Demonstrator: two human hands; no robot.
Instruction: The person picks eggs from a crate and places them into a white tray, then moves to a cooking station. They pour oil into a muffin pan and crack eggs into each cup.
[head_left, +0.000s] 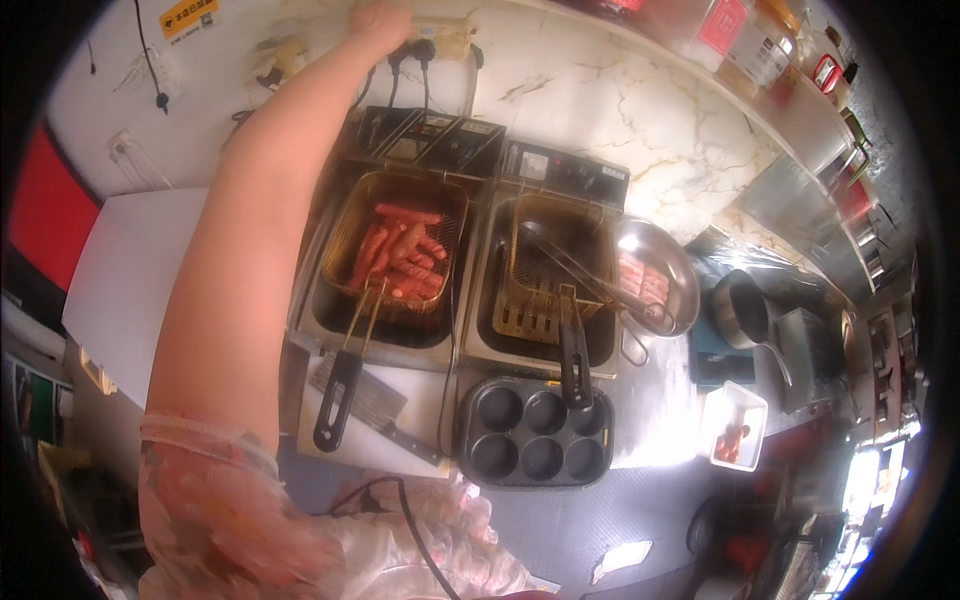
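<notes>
My left hand (379, 28) is stretched up to the wall, at the left end of a yellowed power socket (442, 39) with black plugs in it. Its fingers are blurred and partly cut off by the top edge. My right hand is out of view. Below the arm stands a twin deep fryer (471, 330). Its left wire basket (341, 232) holds several reddish sausages (405, 255), and its black handle (341, 401) points towards me. In the right wire basket (525, 281) lies a pair of metal tongs (574, 259), reaching over the rim of a steel bowl (679, 262).
Packed pinkish food (643, 285) lies in the bowl. In front of the fryer are a cleaver (367, 397) on a white cutting board (420, 382) and a dark six-cup pan (544, 457). A saucepan (739, 307) and white tub (739, 409) stand right; jars (757, 52) line a shelf.
</notes>
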